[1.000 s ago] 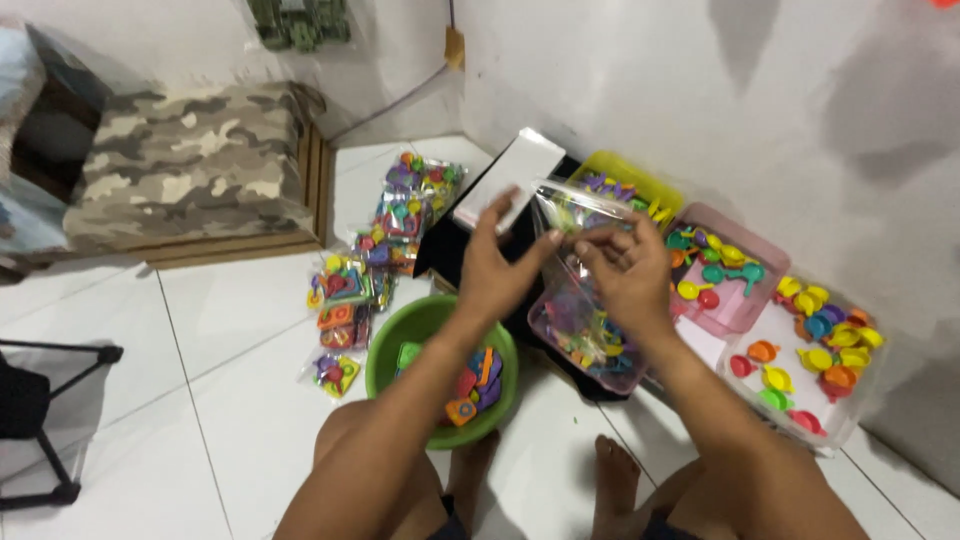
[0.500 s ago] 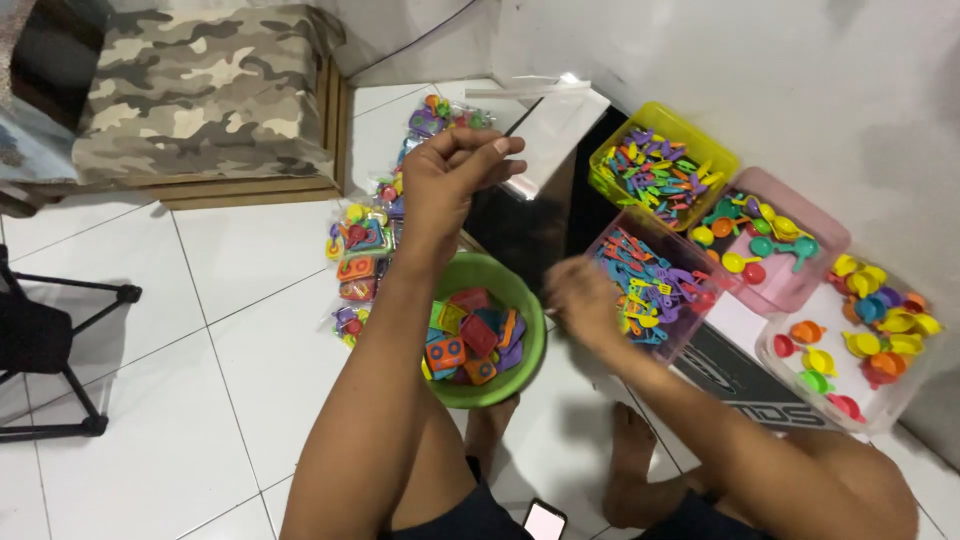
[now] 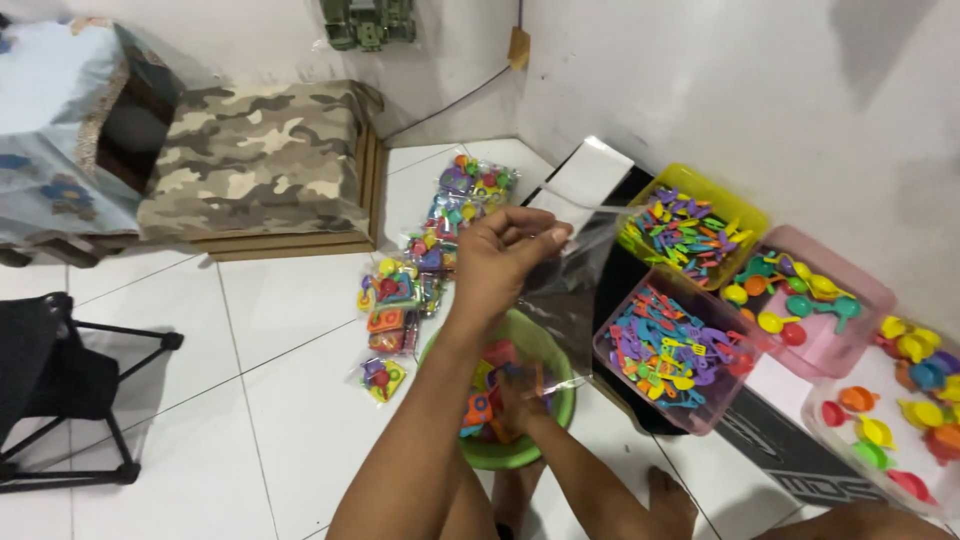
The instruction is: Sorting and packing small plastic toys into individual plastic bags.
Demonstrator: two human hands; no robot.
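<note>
The left hand (image 3: 505, 262) pinches the clear plastic bag (image 3: 570, 290) by its top edge, hanging above the green bowl (image 3: 545, 350); the right hand (image 3: 520, 400) (fingers hidden) reaches into the bowl's toys directly below.

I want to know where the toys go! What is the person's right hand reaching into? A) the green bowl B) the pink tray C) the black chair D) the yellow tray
A: the right hand is down inside the green bowl among the colourful toy pieces, while the left hand holds a clear plastic bag above it.
</note>
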